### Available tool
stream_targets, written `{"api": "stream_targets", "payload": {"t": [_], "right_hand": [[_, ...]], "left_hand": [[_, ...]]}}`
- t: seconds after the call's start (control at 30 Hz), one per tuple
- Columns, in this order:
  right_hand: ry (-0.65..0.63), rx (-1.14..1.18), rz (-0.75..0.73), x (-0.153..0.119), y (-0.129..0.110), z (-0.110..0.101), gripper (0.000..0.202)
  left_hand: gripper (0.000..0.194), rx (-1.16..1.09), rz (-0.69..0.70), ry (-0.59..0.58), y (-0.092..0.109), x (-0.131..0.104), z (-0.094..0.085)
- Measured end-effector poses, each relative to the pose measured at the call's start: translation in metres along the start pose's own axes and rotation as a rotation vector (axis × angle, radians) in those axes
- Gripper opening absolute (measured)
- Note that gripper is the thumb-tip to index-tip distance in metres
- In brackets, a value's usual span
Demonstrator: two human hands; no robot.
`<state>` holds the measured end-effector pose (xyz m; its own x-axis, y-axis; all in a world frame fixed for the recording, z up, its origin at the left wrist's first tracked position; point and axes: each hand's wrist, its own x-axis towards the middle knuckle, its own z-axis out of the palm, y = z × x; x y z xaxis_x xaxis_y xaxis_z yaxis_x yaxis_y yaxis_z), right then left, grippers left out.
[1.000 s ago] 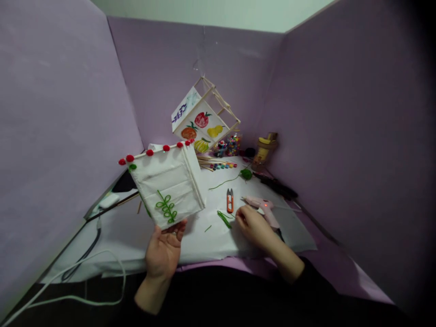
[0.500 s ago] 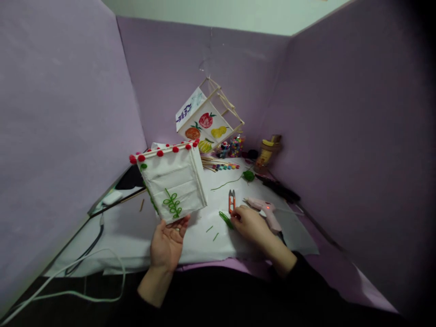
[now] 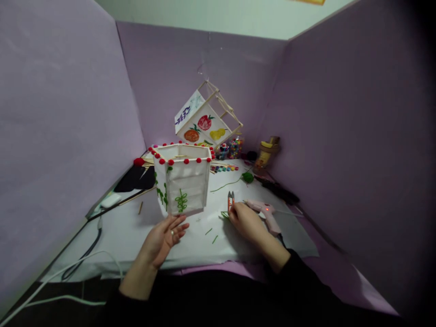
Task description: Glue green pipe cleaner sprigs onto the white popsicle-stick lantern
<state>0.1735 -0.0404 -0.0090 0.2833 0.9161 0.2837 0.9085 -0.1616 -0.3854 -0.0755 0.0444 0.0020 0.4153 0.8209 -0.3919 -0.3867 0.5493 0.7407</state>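
Observation:
A white lantern-like box (image 3: 192,181) with red pompoms along its rim and green yarn leaves on its sides stands upright on the white-covered table. Just in front of its lower edge is my left hand (image 3: 165,238), palm up, fingers spread, holding nothing. My right hand (image 3: 247,222) has its fingers pressed together at the handles of the orange snips (image 3: 231,200); whether it grips them is hidden. Green yarn pieces (image 3: 225,214) lie beside its fingertips. Right of that hand rests a pink glue gun (image 3: 267,212) with a red light.
A fruit-painted stick-framed lantern (image 3: 204,122) hangs behind. Around the table (image 3: 119,236) are a green yarn ball (image 3: 247,177), bead jars (image 3: 235,147), a yellow-brown container (image 3: 266,154), black cloth (image 3: 134,178) and a white cable (image 3: 68,268). Purple walls enclose three sides.
The pompom box has gone from tilted on my left hand to upright on the table, and that hand has come off it, fingers spreading. My right hand has shifted slightly towards the snips.

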Motion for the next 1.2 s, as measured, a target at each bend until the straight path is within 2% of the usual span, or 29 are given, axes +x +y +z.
{"api": "stream_targets", "payload": {"t": [0.1,0.2,0.3,0.33,0.4,0.43,0.5,0.57,0.63,0.67,0.77,0.83,0.9,0.97,1.07,1.1,1.2], "right_hand": [[0.044,0.055,-0.038,-0.002,-0.002,-0.011,0.017],[0.051,0.108,-0.078,-0.004,-0.004,-0.016,0.019],[0.003,0.199,-0.106,-0.004,-0.004,-0.013,0.014],[-0.012,0.237,-0.104,-0.004,-0.003,-0.011,0.012],[-0.013,0.306,-0.086,-0.004,-0.002,-0.008,0.010],[0.001,0.331,-0.083,-0.004,-0.001,-0.008,0.009],[0.026,0.375,-0.101,-0.004,-0.002,-0.008,0.007],[0.023,0.403,-0.137,-0.006,-0.004,-0.010,0.005],[0.010,0.406,-0.172,-0.007,-0.007,-0.012,0.005],[0.003,0.406,-0.189,-0.008,-0.008,-0.014,0.005],[0.028,0.426,-0.199,-0.009,-0.005,-0.024,0.008],[0.125,0.491,-0.121,-0.008,0.000,-0.032,0.008],[0.258,0.583,-0.011,-0.007,0.007,-0.041,0.007],[0.328,0.665,0.062,-0.005,0.013,-0.047,0.010],[0.260,0.692,0.051,-0.005,0.014,-0.049,0.012],[0.218,0.673,0.024,-0.006,0.012,-0.049,0.012],[0.085,0.546,-0.081,-0.009,0.001,-0.047,0.007]], "left_hand": [[0.020,0.198,0.014,-0.028,0.010,-0.011,-0.013],[0.012,0.355,0.055,-0.124,0.017,-0.024,-0.015],[0.007,0.540,0.041,-0.322,0.013,-0.035,0.001],[0.008,0.560,0.038,-0.367,0.008,-0.038,0.009],[0.014,0.596,0.127,-0.406,-0.004,-0.038,0.026],[0.016,0.626,0.217,-0.391,-0.011,-0.035,0.035],[0.023,0.655,0.430,-0.284,-0.026,-0.023,0.050],[0.039,0.654,0.573,-0.171,-0.038,-0.008,0.063],[0.054,0.677,0.573,-0.190,-0.048,0.007,0.074],[0.054,0.684,0.532,-0.241,-0.051,0.014,0.078],[0.026,0.709,0.478,-0.304,-0.060,0.029,0.085],[0.015,0.726,0.482,-0.294,-0.063,0.034,0.085],[0.012,0.736,0.492,-0.276,-0.064,0.036,0.083],[0.019,0.741,0.507,-0.260,-0.062,0.033,0.080],[0.045,0.795,0.586,-0.231,-0.054,0.020,0.077],[0.045,0.829,0.628,-0.223,-0.051,0.014,0.076],[0.021,0.936,0.820,-0.196,-0.044,-0.001,0.073]]}}
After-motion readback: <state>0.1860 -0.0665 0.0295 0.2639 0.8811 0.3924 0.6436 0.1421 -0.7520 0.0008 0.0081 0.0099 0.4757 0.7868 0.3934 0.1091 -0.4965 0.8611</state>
